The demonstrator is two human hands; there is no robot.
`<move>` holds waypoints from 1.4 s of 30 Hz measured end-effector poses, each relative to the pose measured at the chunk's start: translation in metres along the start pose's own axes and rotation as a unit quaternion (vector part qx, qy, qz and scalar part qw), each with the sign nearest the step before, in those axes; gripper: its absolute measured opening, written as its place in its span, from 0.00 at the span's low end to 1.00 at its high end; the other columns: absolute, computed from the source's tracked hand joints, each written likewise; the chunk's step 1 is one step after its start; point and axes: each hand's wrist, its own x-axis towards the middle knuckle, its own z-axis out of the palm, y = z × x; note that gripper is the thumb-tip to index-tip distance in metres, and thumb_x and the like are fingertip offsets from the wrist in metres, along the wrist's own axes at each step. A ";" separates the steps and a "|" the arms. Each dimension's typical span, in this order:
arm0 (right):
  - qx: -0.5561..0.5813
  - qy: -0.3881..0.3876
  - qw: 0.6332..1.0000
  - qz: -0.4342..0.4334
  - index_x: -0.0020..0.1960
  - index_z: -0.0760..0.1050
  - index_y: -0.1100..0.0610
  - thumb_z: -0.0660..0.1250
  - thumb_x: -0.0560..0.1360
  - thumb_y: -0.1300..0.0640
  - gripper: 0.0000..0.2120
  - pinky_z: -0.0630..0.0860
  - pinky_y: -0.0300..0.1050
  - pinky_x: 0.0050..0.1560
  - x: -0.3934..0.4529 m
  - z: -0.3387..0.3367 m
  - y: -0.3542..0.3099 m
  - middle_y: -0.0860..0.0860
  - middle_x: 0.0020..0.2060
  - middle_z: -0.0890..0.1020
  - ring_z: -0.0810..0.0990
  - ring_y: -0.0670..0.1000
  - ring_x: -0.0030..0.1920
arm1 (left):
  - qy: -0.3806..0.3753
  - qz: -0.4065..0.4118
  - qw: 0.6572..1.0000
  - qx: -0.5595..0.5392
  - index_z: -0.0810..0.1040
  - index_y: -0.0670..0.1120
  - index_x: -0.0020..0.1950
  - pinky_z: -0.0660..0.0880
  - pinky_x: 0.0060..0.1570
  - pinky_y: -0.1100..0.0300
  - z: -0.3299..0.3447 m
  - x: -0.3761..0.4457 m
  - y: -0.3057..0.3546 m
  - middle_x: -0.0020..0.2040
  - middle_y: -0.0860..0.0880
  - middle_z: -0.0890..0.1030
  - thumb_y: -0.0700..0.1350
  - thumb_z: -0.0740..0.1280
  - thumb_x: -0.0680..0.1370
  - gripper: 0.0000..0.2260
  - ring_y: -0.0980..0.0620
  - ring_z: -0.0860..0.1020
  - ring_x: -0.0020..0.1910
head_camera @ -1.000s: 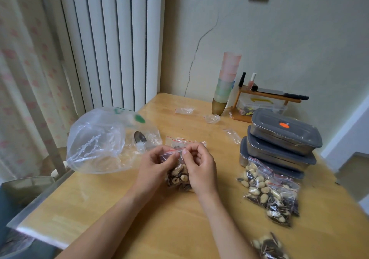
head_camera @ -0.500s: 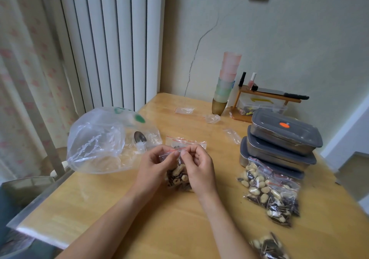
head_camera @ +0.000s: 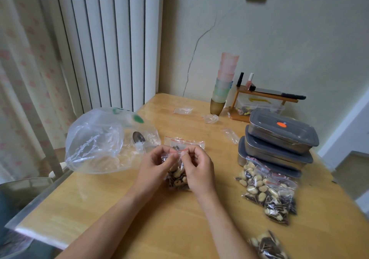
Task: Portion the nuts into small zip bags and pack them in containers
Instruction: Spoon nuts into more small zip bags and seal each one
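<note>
A small zip bag [head_camera: 177,176] filled with nuts and seeds stands on the wooden table [head_camera: 179,222] at the centre. My left hand [head_camera: 154,166] and my right hand [head_camera: 196,169] both pinch its red zip strip at the top, fingertips close together. To the right lie filled zip bags [head_camera: 267,191] in a pile, and another filled bag [head_camera: 267,245] sits at the bottom edge. Three grey-lidded metal containers [head_camera: 279,139] are stacked behind the pile, lids on. A large clear plastic bag [head_camera: 99,141] with a spoon [head_camera: 138,137] lies to the left.
Empty small zip bags [head_camera: 184,142] lie just behind my hands, with more scattered farther back [head_camera: 182,110]. A stack of coloured cups [head_camera: 223,83] and a small wooden shelf [head_camera: 263,99] with bottles stand by the wall. The table's left edge borders a curtain.
My hands have barely moved; the fingertips have shifted slightly along the zip strip of the bag.
</note>
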 end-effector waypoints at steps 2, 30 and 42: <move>-0.016 0.011 1.000 -0.008 0.43 0.78 0.53 0.69 0.80 0.63 0.09 0.77 0.42 0.42 0.000 0.001 0.002 0.48 0.37 0.84 0.82 0.51 0.39 | 0.003 0.000 1.000 0.002 0.79 0.41 0.46 0.69 0.33 0.58 0.000 0.001 -0.001 0.33 0.47 0.77 0.42 0.71 0.80 0.06 0.50 0.71 0.32; -0.022 0.028 0.998 -0.050 0.44 0.77 0.54 0.69 0.79 0.62 0.07 0.76 0.42 0.43 0.001 -0.001 0.004 0.47 0.38 0.83 0.81 0.49 0.39 | -0.021 0.011 1.000 -0.011 0.81 0.37 0.48 0.73 0.40 0.62 0.000 0.001 -0.003 0.38 0.46 0.80 0.40 0.71 0.79 0.06 0.52 0.76 0.39; 0.009 -0.016 1.000 -0.008 0.42 0.79 0.52 0.69 0.81 0.63 0.11 0.76 0.41 0.46 -0.001 -0.002 -0.004 0.47 0.38 0.85 0.81 0.46 0.41 | -0.019 0.001 1.000 -0.021 0.79 0.34 0.47 0.74 0.39 0.63 -0.001 0.001 -0.001 0.37 0.44 0.80 0.40 0.71 0.79 0.08 0.51 0.76 0.38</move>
